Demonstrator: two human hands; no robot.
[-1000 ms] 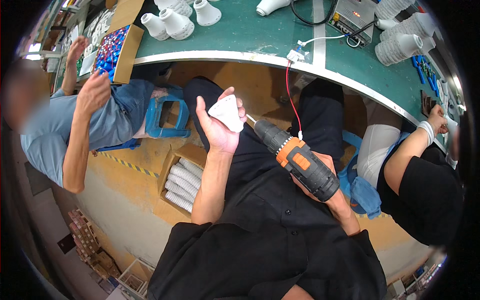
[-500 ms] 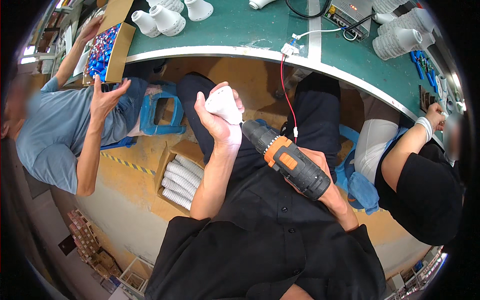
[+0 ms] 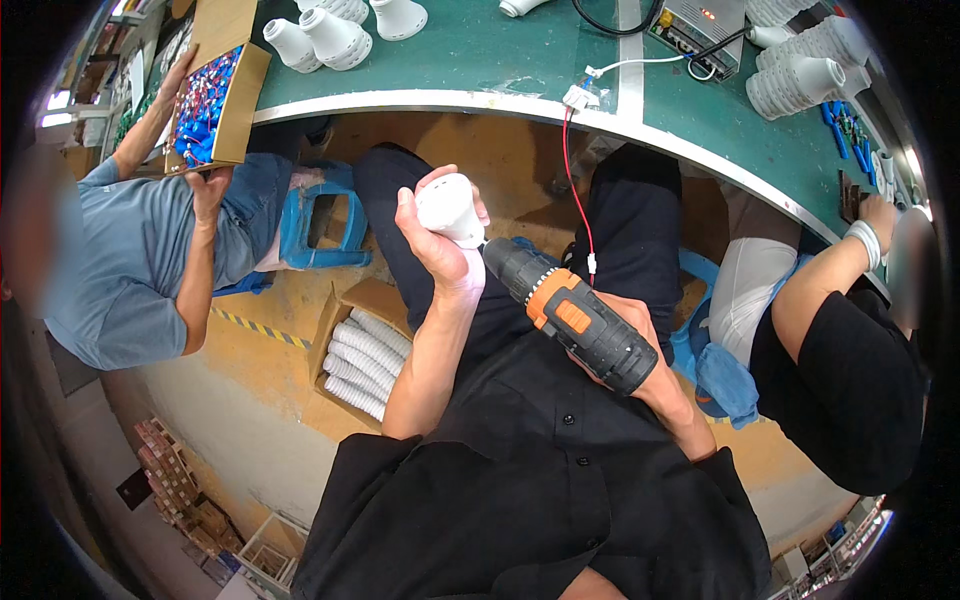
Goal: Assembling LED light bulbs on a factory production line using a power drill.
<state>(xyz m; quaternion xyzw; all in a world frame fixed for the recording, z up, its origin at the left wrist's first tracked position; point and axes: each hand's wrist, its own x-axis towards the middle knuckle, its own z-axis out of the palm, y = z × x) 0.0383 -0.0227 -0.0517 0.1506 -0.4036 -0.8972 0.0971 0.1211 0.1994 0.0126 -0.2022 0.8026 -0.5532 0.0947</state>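
White cup (image 3: pixel 447 207) has turned; curled hands (image 3: pixel 440 255) (image 3: pixel 632 314) hold cup (left), drill (image 3: pixel 575 315) (right).

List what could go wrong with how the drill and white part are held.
The drill points at the white part in the bare left hand; a slip could injure that hand. Held only by hand, the part might twist. The red cable hanging from the bench, close to the drill in view, could snag.

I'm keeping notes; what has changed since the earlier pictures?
The drill has moved left, closing in on the white piece, its bit now at the piece's edge. A co-worker's two hands now hold the box of blue parts. The left hand still holds the piece, the right hand the drill.
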